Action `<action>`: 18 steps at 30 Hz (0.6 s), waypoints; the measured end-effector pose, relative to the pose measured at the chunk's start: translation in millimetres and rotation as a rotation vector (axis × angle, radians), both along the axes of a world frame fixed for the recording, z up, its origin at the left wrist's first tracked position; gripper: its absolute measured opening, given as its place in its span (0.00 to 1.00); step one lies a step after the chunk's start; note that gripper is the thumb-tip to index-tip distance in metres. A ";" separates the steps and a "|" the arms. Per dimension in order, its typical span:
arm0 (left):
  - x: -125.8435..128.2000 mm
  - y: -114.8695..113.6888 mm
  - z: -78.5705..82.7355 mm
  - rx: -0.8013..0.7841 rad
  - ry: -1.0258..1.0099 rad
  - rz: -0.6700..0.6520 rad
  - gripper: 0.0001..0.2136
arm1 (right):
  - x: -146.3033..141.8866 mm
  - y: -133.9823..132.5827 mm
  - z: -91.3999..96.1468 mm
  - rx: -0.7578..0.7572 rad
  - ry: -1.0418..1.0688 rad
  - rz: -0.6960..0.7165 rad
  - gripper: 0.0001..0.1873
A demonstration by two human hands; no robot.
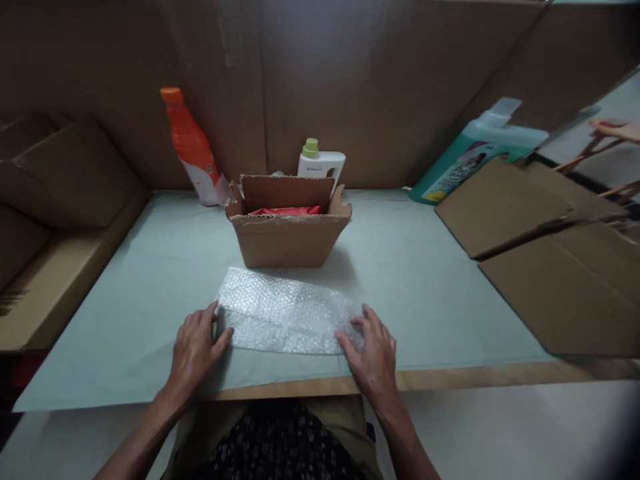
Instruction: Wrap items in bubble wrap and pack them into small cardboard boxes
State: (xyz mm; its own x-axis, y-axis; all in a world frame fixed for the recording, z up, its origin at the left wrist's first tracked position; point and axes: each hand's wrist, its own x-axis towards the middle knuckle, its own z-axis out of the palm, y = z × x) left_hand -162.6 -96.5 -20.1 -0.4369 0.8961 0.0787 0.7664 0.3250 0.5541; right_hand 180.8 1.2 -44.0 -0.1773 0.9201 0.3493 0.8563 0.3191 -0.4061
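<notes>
A folded sheet of bubble wrap (pixel 285 312) lies flat on the cloth-covered table in front of me. At its left end rests my left hand (pixel 196 343), fingers curved, thumb and forefinger apart at the edge. My right hand (pixel 371 347) is at the other end, its thumb on the plastic and its fingers spread along the edge. Neither hand is closed around the sheet. Just beyond the wrap stands an open cardboard box (pixel 285 243) with its flaps up. A red package (pixel 290 211) shows inside it; the rest of the contents is hidden.
An orange-capped bottle (pixel 193 147) leans at the back left. Behind the box is a white jug (pixel 323 162) with a green cap. A teal liquid bottle (pixel 465 157) tilts at the back right, beside cardboard flaps (pixel 565 280). More cardboard (pixel 70 193) borders the left side.
</notes>
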 end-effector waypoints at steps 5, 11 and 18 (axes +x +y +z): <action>9.9 2.7 -4.5 -0.102 0.120 -0.063 0.19 | 23.2 9.3 4.2 0.014 0.013 -0.088 0.33; 22.5 22.9 6.5 -0.131 0.140 -0.101 0.09 | 2.5 40.9 15.7 -0.074 -0.093 0.038 0.16; 19.4 -21.8 37.5 -0.094 -0.404 -0.222 0.11 | -7.2 77.0 20.8 -0.087 -0.028 0.161 0.06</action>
State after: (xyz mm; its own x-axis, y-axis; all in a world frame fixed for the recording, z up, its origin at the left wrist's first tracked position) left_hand -143.2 -118.3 17.4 -0.2123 0.9665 -0.1444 0.5521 0.2405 0.7983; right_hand 173.6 78.2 -23.2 -0.3333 0.9054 0.2629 0.8082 0.4180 -0.4148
